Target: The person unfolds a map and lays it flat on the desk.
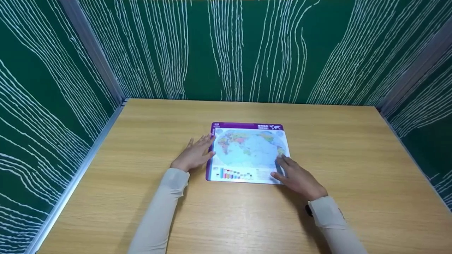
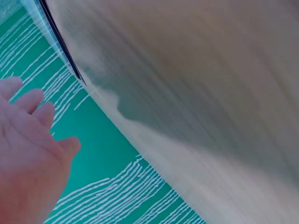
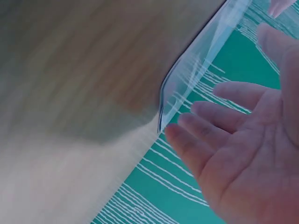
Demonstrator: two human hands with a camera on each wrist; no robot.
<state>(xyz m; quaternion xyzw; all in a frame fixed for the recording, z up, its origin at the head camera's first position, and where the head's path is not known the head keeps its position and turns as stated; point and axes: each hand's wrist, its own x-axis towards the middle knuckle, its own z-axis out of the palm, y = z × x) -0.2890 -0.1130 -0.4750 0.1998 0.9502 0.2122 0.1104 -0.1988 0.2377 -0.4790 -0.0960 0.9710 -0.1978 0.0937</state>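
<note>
A thin world map sheet [image 1: 252,151] with a purple border lies flat on the wooden table, rounded at its corners. At its left edge is my left hand [image 1: 194,153], fingers extended, with the fingertips over the border. My right hand [image 1: 298,176] is at the lower right corner, its fingers reaching over the map's edge. In the left wrist view the left hand [image 2: 30,161] has loosely straight fingers and holds nothing. The right wrist view likewise shows the right hand [image 3: 252,144] with spread fingers, near the sheet's thin edge [image 3: 162,95]. Whether the fingertips touch the sheet is hard to tell.
The wooden table [image 1: 353,148] extends around the map on all sides. Green panels [image 1: 197,49] with wavy white lines enclose it at the back, left and right. Metal posts [image 1: 95,53] stand at the back corners. A dark band [image 1: 308,210] shows at the right wrist.
</note>
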